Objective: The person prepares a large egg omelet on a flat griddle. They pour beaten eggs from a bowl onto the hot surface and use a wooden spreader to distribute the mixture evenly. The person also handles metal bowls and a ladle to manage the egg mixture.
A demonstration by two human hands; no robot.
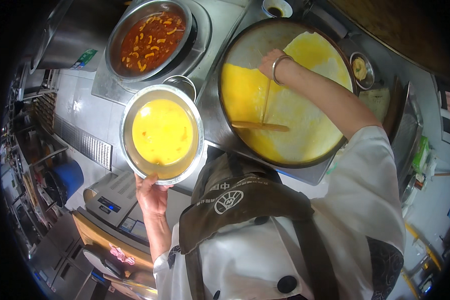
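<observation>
- I see the left hand (152,195) at the near edge of a metal bowl (177,170), its grip holding the rim with the thumb on top.
- Yellow liquid (163,131) lies in that bowl; I can't tell whether the bowl's underside touches anything.
- I have the right hand (272,62) over the round griddle (245,50), its grip narrow around the upper handle of a wooden spreader (260,126).
- The spreader's crossbar lies over the food on the left half of the griddle, nearer the person's body.
- Yellow coating (242,85) covers part of a pale sheet (310,120) there; I make out bare metal at the far left.
- Beyond the bowl, I see a wide pan (116,45) of red sauce (155,42).
- A small metal dish (371,75) sits just right of the griddle on the counter (217,120).
</observation>
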